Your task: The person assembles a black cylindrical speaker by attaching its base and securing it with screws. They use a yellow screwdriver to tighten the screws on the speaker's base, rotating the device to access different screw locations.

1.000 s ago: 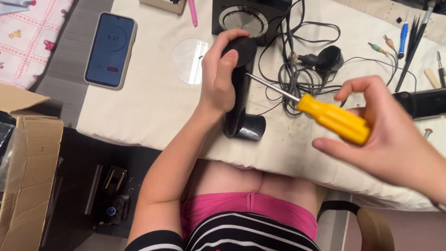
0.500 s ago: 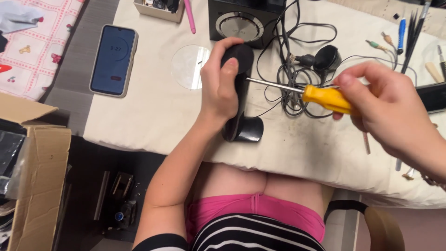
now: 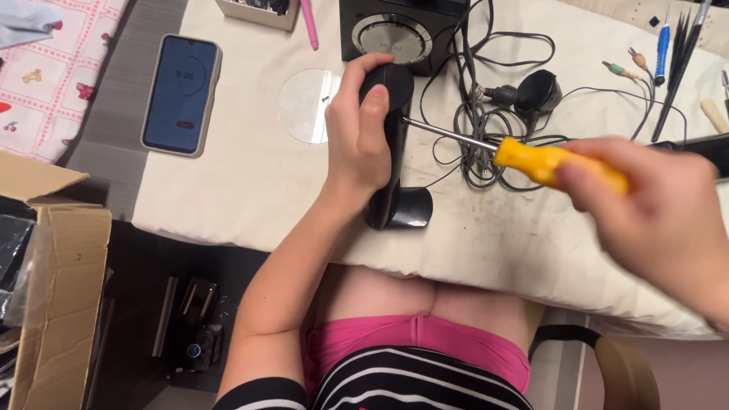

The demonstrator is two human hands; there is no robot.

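My left hand [image 3: 363, 133] grips a black telephone-style handset [image 3: 395, 152] that lies on the white cloth-covered table [image 3: 250, 182], one rounded end near the table's front edge. My right hand [image 3: 653, 220] holds a screwdriver with a yellow handle [image 3: 547, 162]. Its metal shaft [image 3: 448, 135] runs left, and the tip meets the side of the handset just beside my left thumb. The right hand looks blurred.
A black speaker [image 3: 402, 34] stands behind the handset beside a tangle of grey cables [image 3: 486, 129]. A phone [image 3: 181, 93] and a clear disc [image 3: 305, 105] lie to the left. Small tools [image 3: 668, 53] lie far right. A cardboard box [image 3: 57, 281] sits on the floor, left.
The screwdriver has swung from angled down-right to nearly level, its tip now against the handset's side. My right hand shifted right and closer to the camera. The left hand keeps its grip.
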